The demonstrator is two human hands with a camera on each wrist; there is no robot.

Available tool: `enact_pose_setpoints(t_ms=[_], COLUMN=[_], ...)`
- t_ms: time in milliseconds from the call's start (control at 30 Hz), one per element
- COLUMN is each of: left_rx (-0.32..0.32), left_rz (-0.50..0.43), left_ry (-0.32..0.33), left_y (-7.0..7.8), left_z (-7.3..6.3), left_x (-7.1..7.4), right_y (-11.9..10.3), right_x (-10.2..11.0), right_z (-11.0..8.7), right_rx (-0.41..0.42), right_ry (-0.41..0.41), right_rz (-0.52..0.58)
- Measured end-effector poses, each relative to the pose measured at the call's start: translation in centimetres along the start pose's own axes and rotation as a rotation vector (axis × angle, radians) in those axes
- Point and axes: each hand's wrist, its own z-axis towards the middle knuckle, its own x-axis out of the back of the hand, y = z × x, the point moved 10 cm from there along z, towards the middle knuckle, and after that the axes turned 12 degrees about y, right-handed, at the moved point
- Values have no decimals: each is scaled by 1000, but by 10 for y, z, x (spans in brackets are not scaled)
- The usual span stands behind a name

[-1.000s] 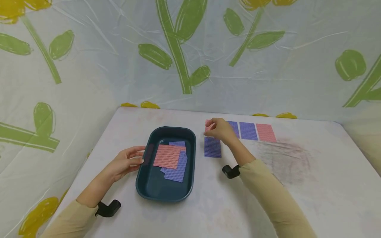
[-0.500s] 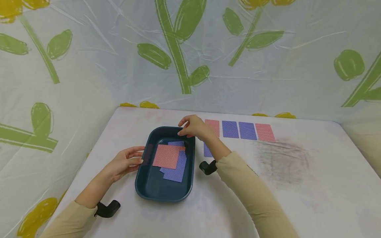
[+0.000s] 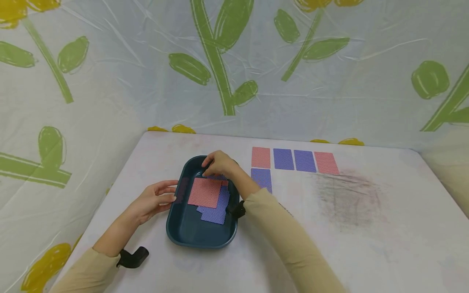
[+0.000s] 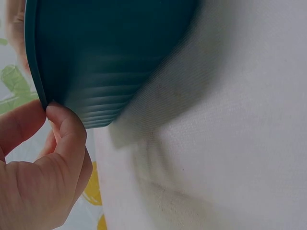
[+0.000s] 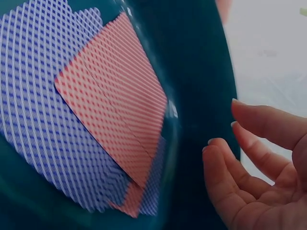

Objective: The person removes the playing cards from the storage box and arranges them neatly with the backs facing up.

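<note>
A dark teal tray [image 3: 202, 240] stands on the table, its left rim pinched by my left hand [image 3: 155, 199] between thumb and fingers; the left wrist view shows the pinched rim [image 4: 36, 72] close up. Inside the tray lie overlapping playing cards, face down: red-backed cards [image 3: 205, 192] on top of blue-backed cards [image 3: 214, 215]. My right hand [image 3: 221, 166] hovers over the tray's far part, fingers loosely bent, nothing between them. In the right wrist view its fingers [image 5: 218, 167] are apart from the red cards [image 5: 112, 100].
Right of the tray, a row of face-down cards lies along the back: a red card [image 3: 261, 157], two blue cards [image 3: 283, 159] and another red card [image 3: 326, 162]. A blue card [image 3: 261, 180] lies below the row's left end. A patterned sheet [image 3: 146, 81] hangs behind the table.
My right hand has moved left from the red card at the row's left end, across the tray's rim and over the tray. My left hand has stayed at the rim.
</note>
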Motion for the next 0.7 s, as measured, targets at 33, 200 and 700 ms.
enact_pose_setpoints(t_ms=[33, 200, 700], left_rx=[0, -1, 1], left_rz=[0, 1, 0], left_ry=[0, -1, 1], left_y=[0, 1, -1], left_z=[0, -1, -1], left_x=[0, -1, 0], right_y=[2, 12, 13], right_x=[-2, -12, -42], right_z=[1, 3, -4], right_rx=[-1, -13, 79], right_ry=[5, 55, 83], right_rz=[-30, -169, -562])
